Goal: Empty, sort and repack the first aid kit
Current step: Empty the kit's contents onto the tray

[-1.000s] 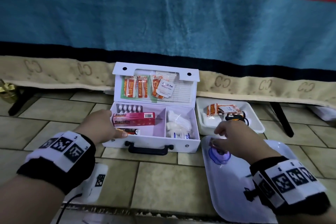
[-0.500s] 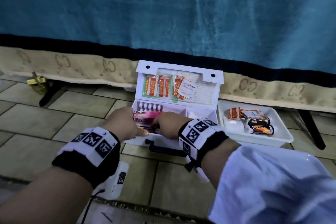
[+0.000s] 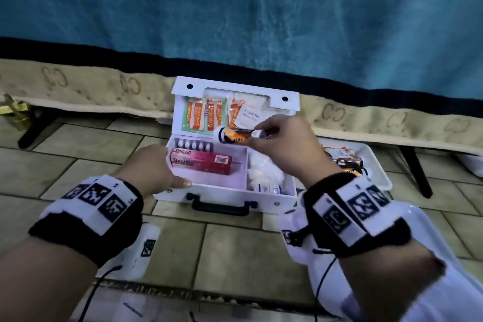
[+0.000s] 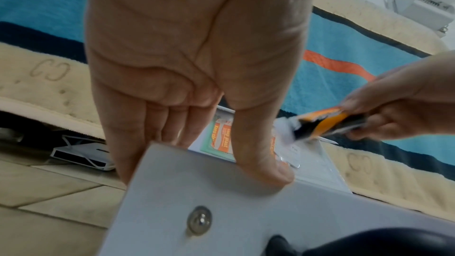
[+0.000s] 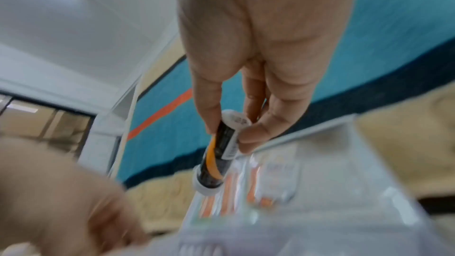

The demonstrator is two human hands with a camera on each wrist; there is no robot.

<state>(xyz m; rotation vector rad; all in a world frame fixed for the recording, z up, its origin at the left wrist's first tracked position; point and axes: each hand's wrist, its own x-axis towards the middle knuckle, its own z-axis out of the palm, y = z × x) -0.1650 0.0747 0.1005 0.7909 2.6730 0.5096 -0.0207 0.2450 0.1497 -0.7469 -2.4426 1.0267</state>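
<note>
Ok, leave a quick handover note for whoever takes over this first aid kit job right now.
Left hand: steadies the first aid kit at its front left corner, thumb on the rim.
Right hand: pinches a black and orange tube above the open kit.
Done: some items lie in the white tray.
Left: Bacidin box, pill strip, gauze packs, lid plasters.

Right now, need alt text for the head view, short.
The right hand holds a small black-and-orange tube above an open white first aid box on a tiled floor. The left hand steadies the box's left front corner. A pink carton lies inside; a white tray sits to the right.
</note>
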